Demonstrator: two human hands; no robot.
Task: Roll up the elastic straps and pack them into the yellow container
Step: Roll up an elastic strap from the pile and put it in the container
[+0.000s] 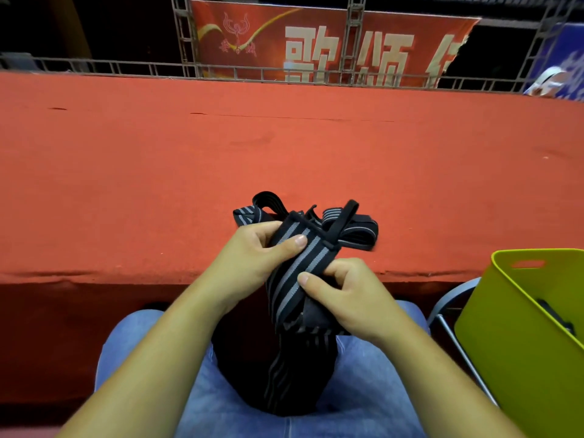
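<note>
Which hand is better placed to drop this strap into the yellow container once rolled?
Likely right: the yellow container sits on that side, nearer the right hand than the left hand; both grip the strap.

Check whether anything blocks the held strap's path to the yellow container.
Nothing visible: left hand and right hand grip the striped strap above the lap; the yellow container stands open to the right, only a dark item lying inside.

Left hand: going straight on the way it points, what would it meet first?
The left hand grips the striped elastic strap; going on up and right, it would probably meet the loose heap of straps on the red table, though depth is unclear.
</note>
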